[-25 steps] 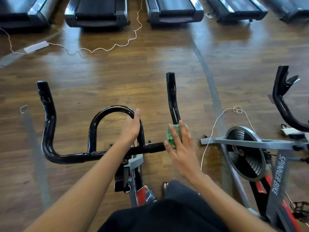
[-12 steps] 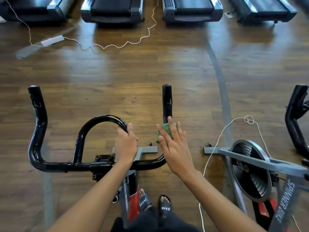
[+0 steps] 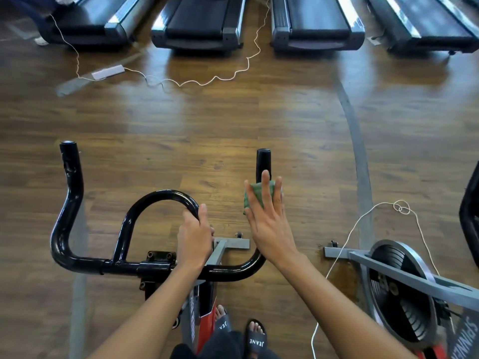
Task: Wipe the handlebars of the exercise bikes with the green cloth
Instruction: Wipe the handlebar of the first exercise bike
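The black handlebars [image 3: 72,211] of the exercise bike spread across the lower left, with an inner loop and two upright horns. My left hand [image 3: 195,235] grips the right side of the inner loop. My right hand [image 3: 269,218] has straight fingers and presses the folded green cloth [image 3: 252,196] against the right horn [image 3: 263,161], a little below its tip. The cloth shows between and beside my fingers, and the horn behind my palm is hidden.
A second bike with a grey frame and flywheel [image 3: 400,294] stands at the lower right, its black handlebar [image 3: 470,216] at the right edge. A white cord [image 3: 363,221] trails across the wooden floor. Several treadmills [image 3: 199,24] line the far side. My sandalled feet [image 3: 256,338] are below.
My right hand has slid the green cloth up the right horn, away from the bend and towards the tip. My left hand has kept its grip on the inner loop.
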Demonstrator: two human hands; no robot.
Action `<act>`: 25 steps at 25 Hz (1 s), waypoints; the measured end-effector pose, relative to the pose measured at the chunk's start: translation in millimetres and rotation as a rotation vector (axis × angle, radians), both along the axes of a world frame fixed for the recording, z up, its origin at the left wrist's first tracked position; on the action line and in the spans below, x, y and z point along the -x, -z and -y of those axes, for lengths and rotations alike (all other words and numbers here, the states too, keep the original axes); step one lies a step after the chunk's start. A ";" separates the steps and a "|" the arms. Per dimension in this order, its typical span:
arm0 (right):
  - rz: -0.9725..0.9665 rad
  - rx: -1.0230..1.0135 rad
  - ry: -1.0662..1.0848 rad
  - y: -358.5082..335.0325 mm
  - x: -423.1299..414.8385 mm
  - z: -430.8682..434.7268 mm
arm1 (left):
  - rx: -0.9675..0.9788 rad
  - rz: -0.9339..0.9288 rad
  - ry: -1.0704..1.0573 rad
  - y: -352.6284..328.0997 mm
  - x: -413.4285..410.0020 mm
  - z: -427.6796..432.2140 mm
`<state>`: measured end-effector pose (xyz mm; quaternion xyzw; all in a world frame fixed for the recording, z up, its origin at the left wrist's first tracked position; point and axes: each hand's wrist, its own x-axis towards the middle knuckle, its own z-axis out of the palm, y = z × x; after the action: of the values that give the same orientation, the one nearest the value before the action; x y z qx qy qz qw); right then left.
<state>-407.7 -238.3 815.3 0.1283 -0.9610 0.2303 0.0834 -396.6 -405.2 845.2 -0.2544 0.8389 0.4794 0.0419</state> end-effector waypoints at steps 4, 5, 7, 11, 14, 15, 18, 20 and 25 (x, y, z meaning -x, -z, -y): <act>-0.145 0.043 0.000 -10.2 46.7 -5.8 | 0.015 -0.014 0.006 1.1 -0.6 -0.3; -0.159 0.059 -0.002 -11.1 53.0 -6.9 | 0.014 -0.014 0.008 1.6 -0.3 -0.2; -0.152 0.112 -0.005 -9.0 52.6 -7.0 | 0.011 -0.013 0.013 3.2 0.0 -0.1; 0.009 0.167 -0.057 -1.1 15.5 -9.4 | 0.036 -0.017 0.018 3.9 -0.7 -0.7; 0.249 0.229 -0.053 -6.5 -14.6 -12.4 | 0.045 -0.011 0.013 6.8 0.4 0.0; 0.318 0.314 -0.034 -9.8 -25.9 -11.7 | 0.052 -0.011 0.015 8.6 0.8 -0.3; 0.481 0.781 0.124 -17.8 -53.0 -8.8 | 0.087 -0.016 0.010 13.2 1.0 0.9; 0.637 1.093 0.250 -24.2 -62.8 -5.5 | 0.105 -0.011 0.009 14.5 1.3 1.9; 0.760 0.961 0.392 -50.7 -0.9 -4.4 | 0.130 0.003 0.019 11.4 1.8 0.9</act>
<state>-406.7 -233.8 866.0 -0.1921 -0.7187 0.6452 -0.1741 -398.3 -406.1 833.7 -0.2492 0.8706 0.4230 0.0310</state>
